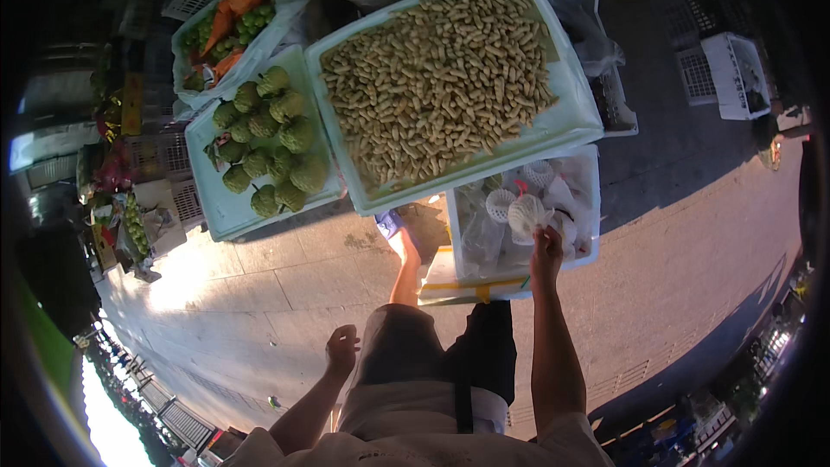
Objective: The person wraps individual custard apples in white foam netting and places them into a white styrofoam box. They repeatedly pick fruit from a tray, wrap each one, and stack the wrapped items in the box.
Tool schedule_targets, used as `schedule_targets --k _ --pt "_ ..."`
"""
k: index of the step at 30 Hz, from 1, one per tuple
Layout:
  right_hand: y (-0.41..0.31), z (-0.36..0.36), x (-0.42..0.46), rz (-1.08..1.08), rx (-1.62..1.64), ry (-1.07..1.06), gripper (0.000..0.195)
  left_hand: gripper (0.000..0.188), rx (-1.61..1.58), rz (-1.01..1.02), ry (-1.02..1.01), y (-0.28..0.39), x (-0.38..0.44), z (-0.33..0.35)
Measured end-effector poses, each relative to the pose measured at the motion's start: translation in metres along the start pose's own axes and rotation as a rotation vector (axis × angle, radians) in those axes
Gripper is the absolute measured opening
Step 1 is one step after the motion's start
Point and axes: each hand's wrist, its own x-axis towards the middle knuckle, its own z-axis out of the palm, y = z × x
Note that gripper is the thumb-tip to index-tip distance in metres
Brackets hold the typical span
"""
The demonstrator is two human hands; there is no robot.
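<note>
My right hand (548, 251) reaches over a white foam box (591, 207), its fingertips pinching the edge of a white foam fruit net (526, 217). Whether a fruit sits inside that net is hard to see. More foam nets (500, 205) and clear plastic bags (480, 233) lie in the box, along with a small red piece (521, 186). My left hand (342, 345) hangs beside my left thigh with nothing in it, the fingers loosely bent. Ahead of me, a large foam tray (570, 113) of peanuts (441, 84) partly covers the box's far side.
Left of the peanuts is a foam tray (207, 172) of green sugar apples (295, 135). Behind it, a lined crate (185, 97) holds green fruit and orange wrapping. A white box with yellow tape (447, 282) sits by my knees. A white crate (733, 78) stands far right.
</note>
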Motion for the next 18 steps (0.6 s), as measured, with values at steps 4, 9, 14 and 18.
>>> schedule_targets --k 4,9,14,18 --pt "-0.038 -0.035 -0.056 -0.054 -0.218 -0.077 0.031 0.033 0.080 0.139 -0.050 0.057 0.008 0.012" --pt "-0.051 -0.062 -0.074 -0.341 -0.346 0.008 0.028 0.047 0.102 0.293 -0.090 0.093 0.034 0.017" --pt "-0.038 -0.087 -0.055 -0.052 -0.102 0.013 0.036 0.046 0.193 0.345 -0.061 0.103 0.084 0.002" --pt "-0.030 -0.090 -0.038 -0.234 -0.025 -0.010 0.025 0.056 0.138 0.292 0.037 0.088 0.108 -0.027"
